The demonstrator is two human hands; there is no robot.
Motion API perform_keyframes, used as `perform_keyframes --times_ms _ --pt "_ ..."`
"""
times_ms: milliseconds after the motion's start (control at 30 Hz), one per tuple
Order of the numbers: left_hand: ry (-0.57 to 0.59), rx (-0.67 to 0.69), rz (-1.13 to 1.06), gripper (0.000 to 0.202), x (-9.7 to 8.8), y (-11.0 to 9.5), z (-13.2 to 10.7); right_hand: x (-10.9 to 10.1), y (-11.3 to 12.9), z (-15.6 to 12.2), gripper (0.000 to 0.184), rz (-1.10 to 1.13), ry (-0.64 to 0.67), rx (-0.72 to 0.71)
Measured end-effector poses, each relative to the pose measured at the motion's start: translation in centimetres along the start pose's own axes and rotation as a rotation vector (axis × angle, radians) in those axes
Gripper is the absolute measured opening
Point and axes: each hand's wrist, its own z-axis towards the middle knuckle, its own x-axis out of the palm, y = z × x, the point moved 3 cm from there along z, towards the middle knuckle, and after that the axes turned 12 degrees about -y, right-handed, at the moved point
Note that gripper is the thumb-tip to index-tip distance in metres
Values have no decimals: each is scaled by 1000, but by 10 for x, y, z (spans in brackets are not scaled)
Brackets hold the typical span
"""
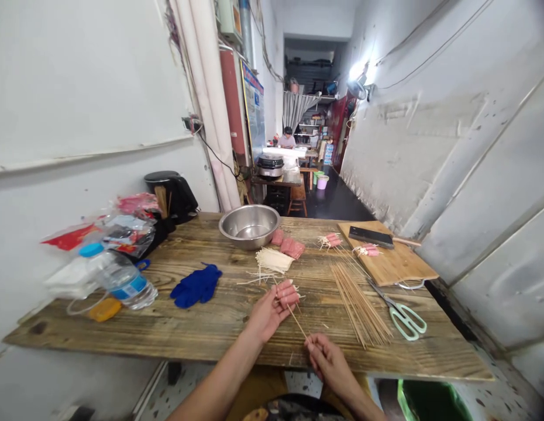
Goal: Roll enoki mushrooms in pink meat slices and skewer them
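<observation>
My left hand (264, 316) is closed around several pink meat rolls (288, 292) with pale enoki mushroom ends poking out. A bamboo skewer (297, 321) runs from the rolls down toward me, and my right hand (327, 358) pinches its lower end. Just beyond the rolls lie a bundle of enoki mushrooms (274, 260) and flat slices of red meat (292, 247). Loose bamboo skewers (360, 307) are spread to the right of my hands. One finished-looking skewer of rolls (329, 240) rests farther back, and another set of rolls (368, 250) lies on the cutting board's edge.
A steel bowl (250, 225) stands at the table's back. To the right are scissors (407, 320), a cutting board (399, 266) and a cleaver (371, 237). Leftward lie a blue glove (196, 285), a water bottle (125, 280) and plastic bags (127, 231). A person (286, 139) sits far back.
</observation>
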Motion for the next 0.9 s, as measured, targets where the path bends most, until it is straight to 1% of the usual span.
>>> perform_keyframes --times_ms 100,200,300,400,500,567,633,667,733,767,800,833,900 --pt "68 3 -41 41 9 -7 -8 -3 -2 2 55 -21 -28 -8" --pt "114 -8 -23 43 17 -12 -14 -2 -2 2 58 -8 45 32" --pt "110 -10 -27 43 21 -15 -16 1 -2 4 59 19 89 48" --pt "118 27 -14 42 26 -17 -17 0 -2 5 61 12 24 6" --pt "140 63 -11 44 32 -18 -18 -6 2 5 58 -63 -95 -121" --pt "149 110 17 47 33 -16 -15 -13 8 7 54 -109 -158 -186" --pt "70 232 106 52 25 -14 -9 -24 14 12 51 -137 -186 -193" --pt "-38 337 169 54 16 -12 -5 -31 18 17 51 -147 -197 -192" --pt "-243 564 393 60 -4 -8 1 -47 26 31 49 -157 -228 -192" --pt "-293 660 504 57 -14 -4 3 -56 31 41 47 -153 -246 -189" --pt "-312 734 597 54 -23 1 5 -66 35 52 47 -140 -266 -179" --pt "-329 778 663 51 -32 6 7 -75 39 65 46 -122 -283 -158" --pt "-338 808 738 47 -46 15 10 -94 49 93 44 -99 -327 -134"
